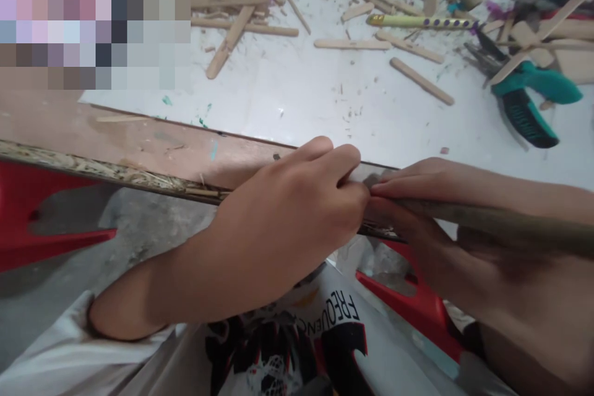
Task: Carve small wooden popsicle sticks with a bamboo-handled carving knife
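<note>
My left hand [297,210] is closed, its fingers curled at the table's front edge. Whatever those fingers hold is hidden behind the knuckles. Against it, at the fingertips, comes my right hand [445,260], which is closed round a long brownish-green stick [510,223]. The stick runs out past the right border of the view, and its near end disappears between the two hands. Both hands touch or nearly touch each other; part of the right one is blurred.
Wooden craft sticks [422,80] lie scattered on the white tabletop [288,99]. Teal-handled pliers [533,99] and a yellow pencil [417,21] lie at the right. Red plastic stools [28,216] stand below the table's rough edge [93,167].
</note>
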